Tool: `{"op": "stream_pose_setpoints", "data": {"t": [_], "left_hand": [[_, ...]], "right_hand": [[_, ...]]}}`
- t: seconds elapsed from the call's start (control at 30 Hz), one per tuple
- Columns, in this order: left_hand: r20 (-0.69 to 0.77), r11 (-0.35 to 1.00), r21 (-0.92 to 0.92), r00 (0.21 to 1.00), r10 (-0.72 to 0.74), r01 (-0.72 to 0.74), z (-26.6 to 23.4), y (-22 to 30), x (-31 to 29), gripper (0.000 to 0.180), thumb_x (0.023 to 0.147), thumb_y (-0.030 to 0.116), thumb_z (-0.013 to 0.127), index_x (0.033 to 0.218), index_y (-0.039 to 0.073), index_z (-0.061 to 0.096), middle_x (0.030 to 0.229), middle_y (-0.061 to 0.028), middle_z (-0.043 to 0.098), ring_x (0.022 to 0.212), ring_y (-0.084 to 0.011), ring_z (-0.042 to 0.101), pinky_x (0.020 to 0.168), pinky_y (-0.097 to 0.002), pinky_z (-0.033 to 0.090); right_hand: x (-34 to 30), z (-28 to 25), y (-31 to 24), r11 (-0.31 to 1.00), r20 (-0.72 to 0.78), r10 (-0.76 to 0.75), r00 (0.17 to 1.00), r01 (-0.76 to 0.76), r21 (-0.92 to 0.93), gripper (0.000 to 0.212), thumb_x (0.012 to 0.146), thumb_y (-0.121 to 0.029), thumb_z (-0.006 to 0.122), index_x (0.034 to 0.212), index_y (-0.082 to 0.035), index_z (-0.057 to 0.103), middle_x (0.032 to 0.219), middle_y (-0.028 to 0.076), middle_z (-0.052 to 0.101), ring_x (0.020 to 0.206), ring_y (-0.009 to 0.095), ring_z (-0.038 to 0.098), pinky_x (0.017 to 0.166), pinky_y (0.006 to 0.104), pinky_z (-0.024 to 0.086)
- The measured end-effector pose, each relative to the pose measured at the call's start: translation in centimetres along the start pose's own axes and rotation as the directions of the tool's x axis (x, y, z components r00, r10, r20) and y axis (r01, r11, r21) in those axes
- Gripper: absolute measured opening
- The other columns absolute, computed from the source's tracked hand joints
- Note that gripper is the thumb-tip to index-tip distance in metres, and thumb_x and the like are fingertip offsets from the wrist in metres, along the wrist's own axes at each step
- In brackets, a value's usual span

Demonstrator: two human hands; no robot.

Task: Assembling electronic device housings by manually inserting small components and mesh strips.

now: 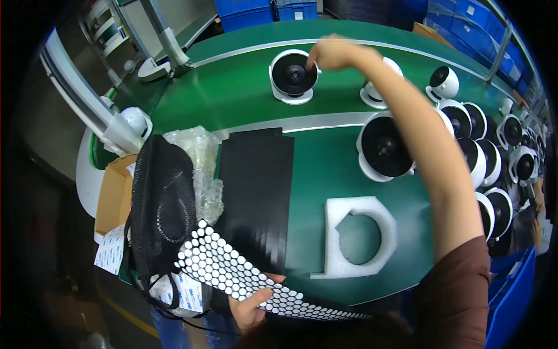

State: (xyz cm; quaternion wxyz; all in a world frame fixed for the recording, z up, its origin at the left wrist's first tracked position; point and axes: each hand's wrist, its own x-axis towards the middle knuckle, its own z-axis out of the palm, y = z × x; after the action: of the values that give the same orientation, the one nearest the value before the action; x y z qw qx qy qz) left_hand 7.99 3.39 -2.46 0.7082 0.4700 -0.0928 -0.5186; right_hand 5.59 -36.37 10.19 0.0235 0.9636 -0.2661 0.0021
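The left hand (251, 305) pinches the thin, floppy sticker sheet (232, 270) by its near edge, best held there, while the right hand (330, 53) presses closed fingertips on the rigid, probably scratch-prone camera (293, 75) far ahead.

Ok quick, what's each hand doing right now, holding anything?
Left hand: closed on the sticker sheet, thumb on top.
Right hand: fingers pinched down on the round white device on the belt; whether it holds anything cannot be told.
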Motion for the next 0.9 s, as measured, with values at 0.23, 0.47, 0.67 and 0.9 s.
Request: {"op": "stream_pose_setpoints", "data": {"t": [0.23, 0.47, 0.67, 0.9], "left_hand": [[0.075, 0.996, 0.067, 0.995, -0.062, 0.057, -0.4, 0.9, -0.4, 0.031, 0.064, -0.001, 0.048, 0.094, -0.008, 0.045, 0.089, -0.0198, 0.054, 0.078, -0.0245, 0.055, 0.072, -0.0323, 0.045], [-0.083, 0.987, -0.021, 0.984, 0.156, -0.158, 1.5, -0.5, -0.2, 0.046, 0.059, -0.004, 0.049, 0.103, -0.006, 0.035, 0.085, -0.0231, 0.053, 0.076, -0.0285, 0.055, 0.07, -0.0357, 0.046], [0.078, 0.951, 0.071, 0.952, 0.294, -0.3, 1.8, -0.9, -0.2, 0.061, 0.058, 0.0, 0.049, 0.115, -0.007, 0.028, 0.105, -0.026, 0.046, 0.085, -0.0288, 0.054, 0.068, -0.0325, 0.048], [0.482, 0.827, 0.064, 0.743, 0.465, -0.559, 6.5, -2.2, -1.2, 0.083, 0.051, 0.009, 0.052, 0.122, -0.009, 0.014, 0.129, -0.0245, 0.016, 0.122, -0.0335, 0.014, 0.098, -0.0437, 0.012]], "right_hand": [[-6.4, 4.3, 8.3, 0.767, -0.071, 0.606, 0.792, -0.605, -0.213, 0.118, 0.04, -0.049, 0.073, 0.126, -0.002, 0.008, 0.108, 0.024, 0.043, 0.097, 0.034, 0.047, 0.082, 0.0375, 0.04], [-8.0, 2.6, 11.0, 0.791, -0.312, 0.605, 0.733, -0.599, 0.126, 0.099, 0.043, -0.044, 0.071, 0.118, -0.001, 0.023, 0.108, 0.024, 0.043, 0.097, 0.034, 0.048, 0.077, 0.0381, 0.043], [-16.5, -7.1, -1.2, 0.472, -0.251, 0.359, 0.899, 0.057, 0.88, 0.02, 0.065, -0.023, 0.055, 0.065, -0.003, 0.058, 0.065, 0.009, 0.056, 0.064, 0.021, 0.054, 0.055, 0.0317, 0.043], [-22.9, 0.8, -3.8, 0.355, 0.415, -0.055, 0.908, -0.37, 0.858, 0.061, 0.064, -0.05, 0.052, 0.106, -0.006, 0.047, 0.091, 0.015, 0.054, 0.073, 0.023, 0.057, 0.055, 0.0337, 0.049]]}}
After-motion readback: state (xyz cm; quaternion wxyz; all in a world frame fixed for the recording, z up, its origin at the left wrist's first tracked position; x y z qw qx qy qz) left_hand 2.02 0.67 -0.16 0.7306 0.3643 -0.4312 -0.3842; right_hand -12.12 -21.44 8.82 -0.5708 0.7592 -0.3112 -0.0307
